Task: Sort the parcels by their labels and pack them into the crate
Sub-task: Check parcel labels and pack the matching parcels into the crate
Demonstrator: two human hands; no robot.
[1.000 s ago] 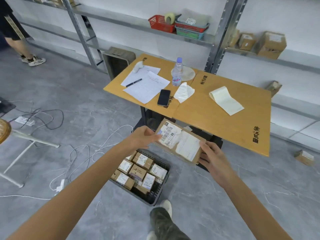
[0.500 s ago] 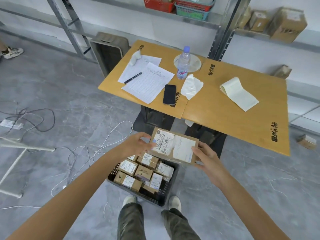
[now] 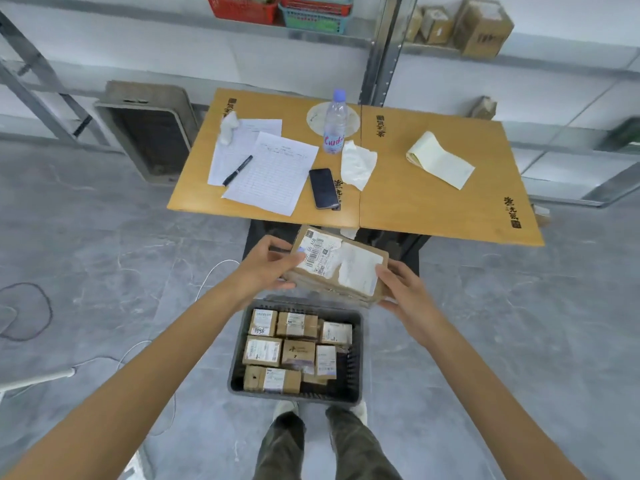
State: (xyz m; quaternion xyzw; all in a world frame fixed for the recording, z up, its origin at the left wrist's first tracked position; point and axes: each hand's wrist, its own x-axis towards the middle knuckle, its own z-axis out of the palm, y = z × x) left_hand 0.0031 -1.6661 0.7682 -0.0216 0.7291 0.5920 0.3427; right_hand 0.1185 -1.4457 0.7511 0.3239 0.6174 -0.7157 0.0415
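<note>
The flat brown cardboard parcel with the torn white shipping label (image 3: 337,268) is sitting lower and more central in the frame than a second ago. It is now hanging over the far rim of the dark grey slatted plastic crate (image 3: 294,398), rather than up and to the right of it. The crate is now showing square-on at lower centre. The left hand (image 3: 265,268) is gripping the parcel's left end, thumb on top beside the barcode, fingers curled beneath. The right hand (image 3: 405,292) is holding the right end, thumb lying along the label's edge, fingers wrapping under. Small labelled brown cardboard boxes (image 3: 262,351) are lying packed in rows inside the crate. The yellow wooden table (image 3: 415,209) is filling the upper centre.
</note>
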